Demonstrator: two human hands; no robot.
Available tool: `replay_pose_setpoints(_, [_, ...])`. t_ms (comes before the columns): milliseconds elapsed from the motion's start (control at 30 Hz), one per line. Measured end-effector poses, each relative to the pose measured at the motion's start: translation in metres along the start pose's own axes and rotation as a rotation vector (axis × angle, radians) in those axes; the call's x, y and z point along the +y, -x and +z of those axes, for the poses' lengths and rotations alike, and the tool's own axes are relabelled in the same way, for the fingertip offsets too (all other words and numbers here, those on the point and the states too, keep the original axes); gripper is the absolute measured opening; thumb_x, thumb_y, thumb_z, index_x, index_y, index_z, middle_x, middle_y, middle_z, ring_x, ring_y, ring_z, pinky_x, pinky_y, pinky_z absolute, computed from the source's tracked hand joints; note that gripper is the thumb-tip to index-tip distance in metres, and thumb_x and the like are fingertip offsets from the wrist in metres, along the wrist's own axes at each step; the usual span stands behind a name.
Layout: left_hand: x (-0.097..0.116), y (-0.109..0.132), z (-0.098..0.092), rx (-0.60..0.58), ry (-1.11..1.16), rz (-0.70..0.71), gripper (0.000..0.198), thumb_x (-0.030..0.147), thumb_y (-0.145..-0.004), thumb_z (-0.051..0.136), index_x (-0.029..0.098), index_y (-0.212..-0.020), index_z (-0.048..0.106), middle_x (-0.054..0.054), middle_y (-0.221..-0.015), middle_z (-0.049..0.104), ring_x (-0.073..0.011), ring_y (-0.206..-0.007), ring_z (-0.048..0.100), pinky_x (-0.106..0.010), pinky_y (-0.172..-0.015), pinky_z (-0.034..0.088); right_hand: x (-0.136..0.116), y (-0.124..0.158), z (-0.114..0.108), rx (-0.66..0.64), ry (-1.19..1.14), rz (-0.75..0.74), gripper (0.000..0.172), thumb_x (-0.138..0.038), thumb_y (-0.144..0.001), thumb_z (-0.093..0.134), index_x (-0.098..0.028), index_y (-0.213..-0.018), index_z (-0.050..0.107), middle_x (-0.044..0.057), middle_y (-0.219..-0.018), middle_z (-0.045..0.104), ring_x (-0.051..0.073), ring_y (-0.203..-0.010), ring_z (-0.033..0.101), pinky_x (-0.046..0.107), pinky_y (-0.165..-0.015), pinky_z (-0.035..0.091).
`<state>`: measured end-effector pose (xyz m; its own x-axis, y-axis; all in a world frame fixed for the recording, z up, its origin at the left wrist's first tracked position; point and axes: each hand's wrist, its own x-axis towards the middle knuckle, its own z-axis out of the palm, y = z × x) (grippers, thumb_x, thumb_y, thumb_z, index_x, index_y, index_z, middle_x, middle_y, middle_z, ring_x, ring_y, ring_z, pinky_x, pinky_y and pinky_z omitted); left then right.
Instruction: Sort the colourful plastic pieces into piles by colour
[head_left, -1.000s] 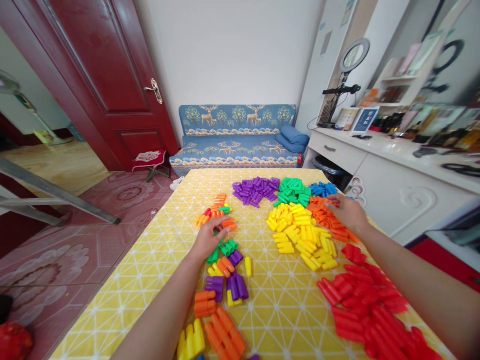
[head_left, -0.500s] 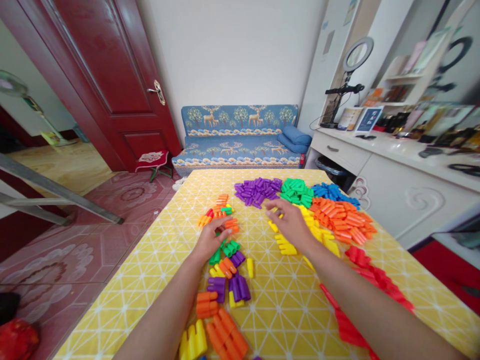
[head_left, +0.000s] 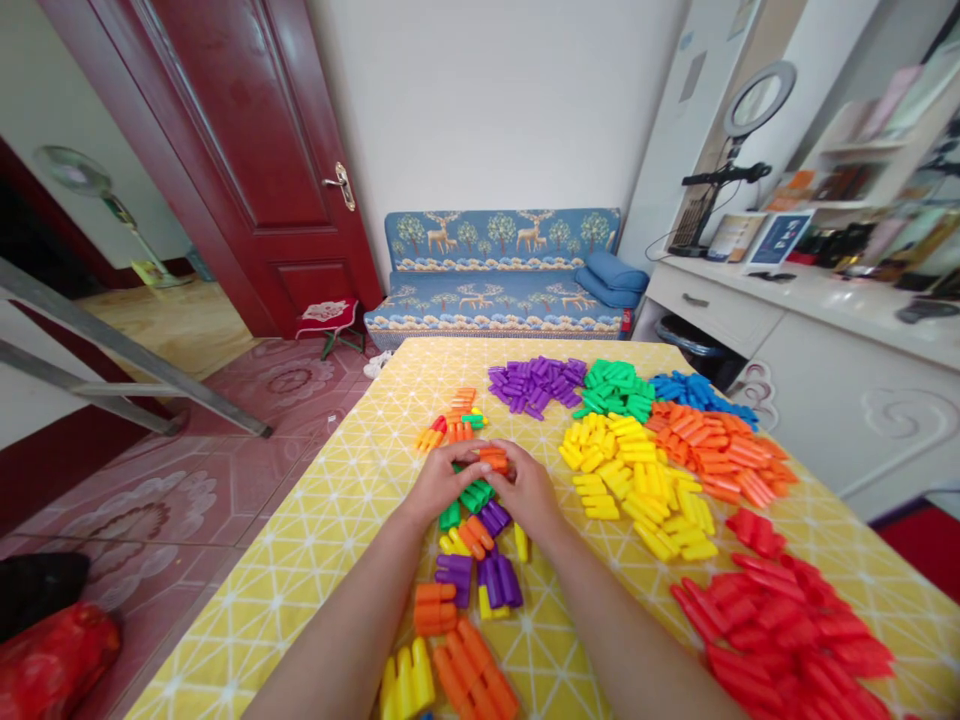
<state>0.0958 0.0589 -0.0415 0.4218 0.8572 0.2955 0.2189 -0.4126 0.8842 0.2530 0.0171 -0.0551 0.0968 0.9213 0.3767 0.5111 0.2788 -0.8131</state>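
Note:
My left hand (head_left: 444,484) and my right hand (head_left: 531,492) meet over the table, fingers closed around an orange building block (head_left: 493,458) made of joined rounded tubes. Parts of the block are covered by my fingers. Just below my hands lie green blocks (head_left: 474,495), and further down a column of purple blocks (head_left: 499,580), orange blocks (head_left: 474,665) and yellow blocks (head_left: 408,682). Beyond my left hand is a small group of orange, red and green blocks (head_left: 431,438).
Sorted piles lie to the right: purple (head_left: 537,385), green (head_left: 616,390), blue (head_left: 701,392), orange (head_left: 720,450), yellow (head_left: 637,475) and red (head_left: 795,620). The table wears a yellow patterned cloth (head_left: 300,570). A sofa (head_left: 502,290) stands behind, a white dresser (head_left: 840,390) at right.
My right hand has moved left from beside the yellow pile to join my left hand at the orange block. The view has turned slightly left, so everything sits further right.

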Motion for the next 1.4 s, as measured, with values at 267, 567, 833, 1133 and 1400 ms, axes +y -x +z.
replay_pose_setpoints(267, [0.002, 0.000, -0.007, 0.233, -0.257, 0.046, 0.030, 0.038, -0.087, 0.053, 0.017, -0.100, 0.070, -0.005, -0.079, 0.072, -0.0195, -0.075, 0.066, -0.033, -0.078, 0.052, 0.004, 0.002, 0.005, 0.017, -0.126, 0.116, 0.022, -0.026, -0.072, 0.060, -0.022, -0.093, 0.062, -0.003, -0.074, 0.066, 0.013, -0.062, 0.060, 0.024, -0.060, 0.048])
replay_pose_setpoints(567, [-0.029, -0.010, -0.028, 0.347, -0.446, -0.008, 0.049, 0.019, -0.076, 0.058, 0.019, -0.126, 0.056, -0.011, -0.127, 0.058, -0.0277, -0.120, 0.051, -0.046, -0.105, 0.038, 0.002, 0.003, 0.006, 0.032, -0.133, 0.144, 0.021, -0.024, -0.070, 0.057, -0.023, -0.091, 0.062, -0.003, -0.072, 0.065, 0.014, -0.065, 0.061, 0.024, -0.061, 0.048])
replay_pose_setpoints(833, [-0.018, -0.010, -0.013, 0.099, -0.310, 0.053, 0.026, 0.019, -0.077, 0.058, 0.019, -0.099, 0.071, -0.007, -0.098, 0.071, -0.0215, -0.093, 0.065, -0.036, -0.089, 0.050, -0.006, 0.003, -0.001, 0.087, -0.141, 0.120, 0.023, -0.034, -0.077, 0.057, -0.021, -0.096, 0.062, -0.002, -0.071, 0.063, 0.013, -0.062, 0.057, 0.023, -0.059, 0.044])
replay_pose_setpoints(1133, [-0.012, -0.025, 0.002, 0.118, -0.483, 0.095, 0.057, -0.002, -0.069, 0.048, 0.017, -0.121, 0.061, -0.009, -0.131, 0.055, -0.0224, -0.124, 0.047, -0.037, -0.108, 0.034, -0.004, 0.000, 0.000, 0.205, -0.167, 0.149, 0.030, -0.043, -0.087, 0.046, -0.017, -0.085, 0.063, -0.003, -0.061, 0.055, 0.011, -0.054, 0.048, 0.021, -0.053, 0.035])
replay_pose_setpoints(1400, [-0.001, -0.035, 0.004, 0.073, -0.757, -0.128, 0.045, 0.016, -0.073, 0.059, 0.025, -0.117, 0.064, -0.007, -0.121, 0.058, -0.0230, -0.105, 0.059, -0.032, -0.089, 0.046, -0.003, 0.001, 0.001, 0.189, -0.163, 0.148, 0.027, -0.040, -0.086, 0.046, -0.019, -0.084, 0.063, -0.002, -0.061, 0.056, 0.013, -0.058, 0.052, 0.022, -0.055, 0.039])
